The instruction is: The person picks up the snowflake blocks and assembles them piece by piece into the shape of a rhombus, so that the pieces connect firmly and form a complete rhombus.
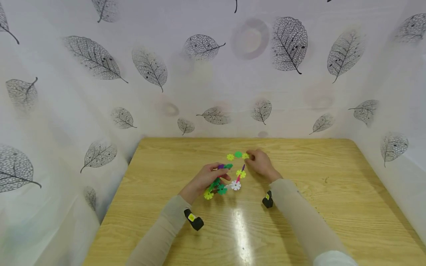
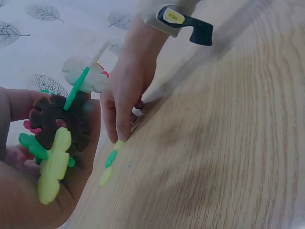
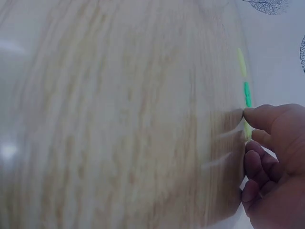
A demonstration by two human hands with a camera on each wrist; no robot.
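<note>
**Snowflake-disc build: one cluster in hand, three loose pieces on the tabletop**

Checking in from my remote seat. The main thing is the cluster of plastic discs [image 1: 222, 181], slotted together in green, yellow, white, pink and purple. It sits near the middle of the tabletop [image 1: 332, 207], with the left hand [image 1: 206, 179] curled around it; the left wrist view shows the fingers wrapped round a dark disc and a yellow one.

Just beyond it is a short row of three loose discs [image 1: 237, 155]: yellow, green, yellow. The right hand [image 1: 261, 163] has its fingertips on the rightmost yellow disc [image 1: 245, 156]. Whether that's a pinch or just a touch, I can't tell.

My read: a good part of the build is joined, and at least those three pieces aren't attached yet.

No boxes or trays in view, just a leaf-print sheet [image 1: 286, 44] behind.
</note>
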